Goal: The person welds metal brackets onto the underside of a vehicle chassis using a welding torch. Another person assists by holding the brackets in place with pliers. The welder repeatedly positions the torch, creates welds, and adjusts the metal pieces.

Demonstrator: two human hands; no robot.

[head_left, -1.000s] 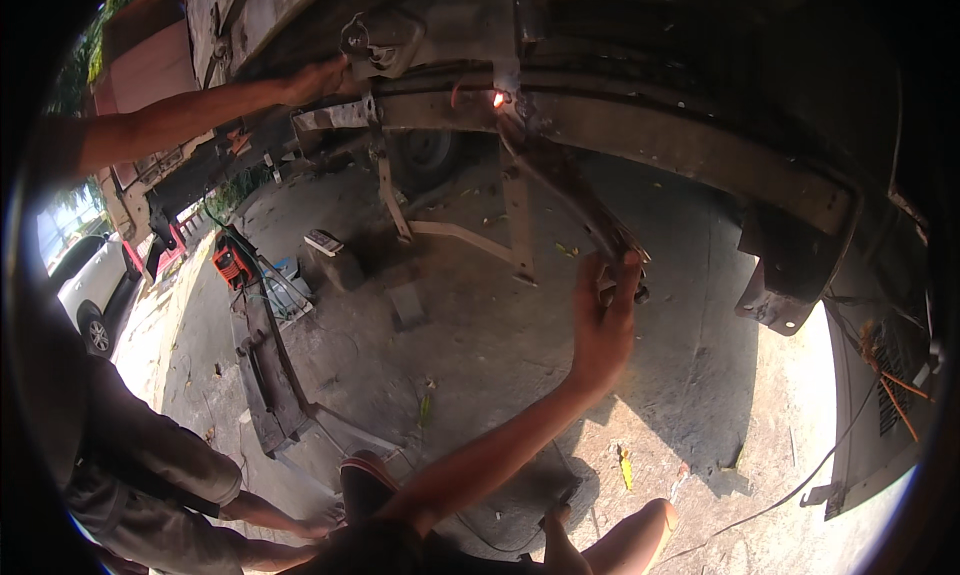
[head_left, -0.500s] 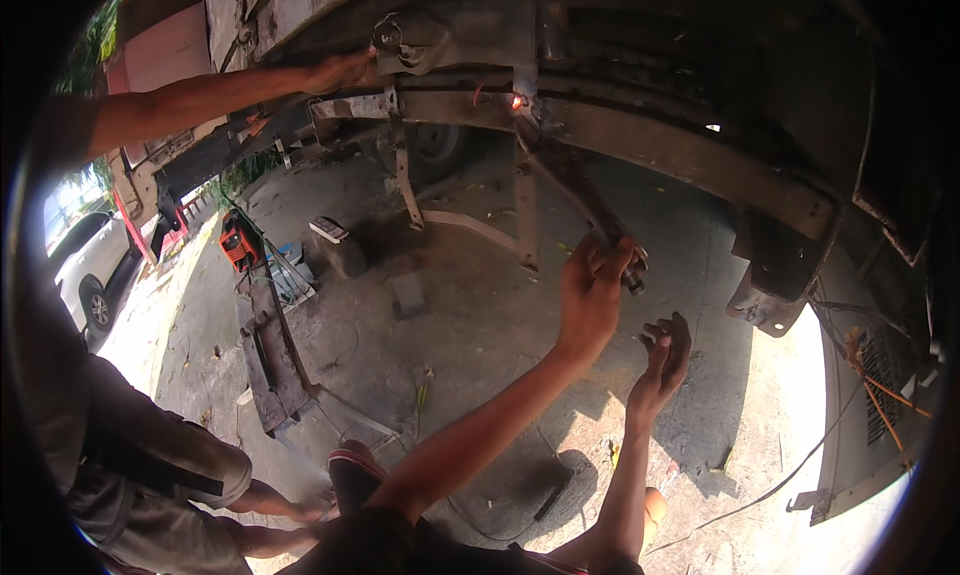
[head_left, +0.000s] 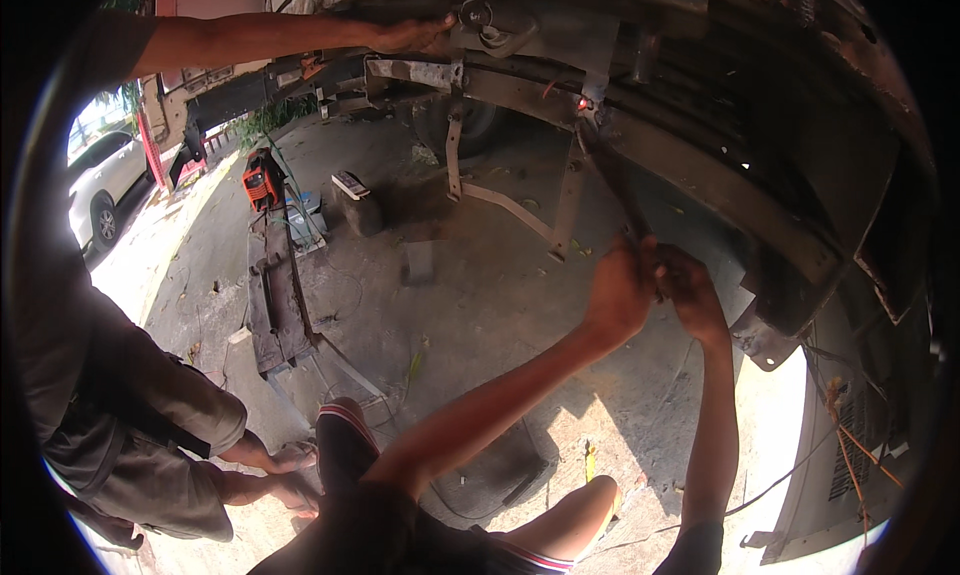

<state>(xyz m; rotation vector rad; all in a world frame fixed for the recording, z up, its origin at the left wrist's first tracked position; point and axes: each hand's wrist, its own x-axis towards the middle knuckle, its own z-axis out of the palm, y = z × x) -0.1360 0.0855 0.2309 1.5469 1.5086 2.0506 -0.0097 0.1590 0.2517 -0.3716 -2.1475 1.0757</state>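
Note:
A long, dark metal bar slants up from my hands to a vehicle's steel frame rail. My left hand is wrapped round its lower part. Close beside it, my right hand is closed at the bar's lower end. The bar's upper end meets the rail beside a small glowing red-orange spot. Below that joint hangs a flat upright steel bracket. The bar's exact kind cannot be made out, and my fingers hide its lower end.
At the left stands another person in shorts, one hand against the vehicle's underside. An orange machine sits by a long rusty steel piece on the concrete. A thin cable runs across the floor at right.
My right hand has risen from below and closed on the bar beside my left hand. The view has shifted, so the scene sits further right. The other person's hand stays on the vehicle.

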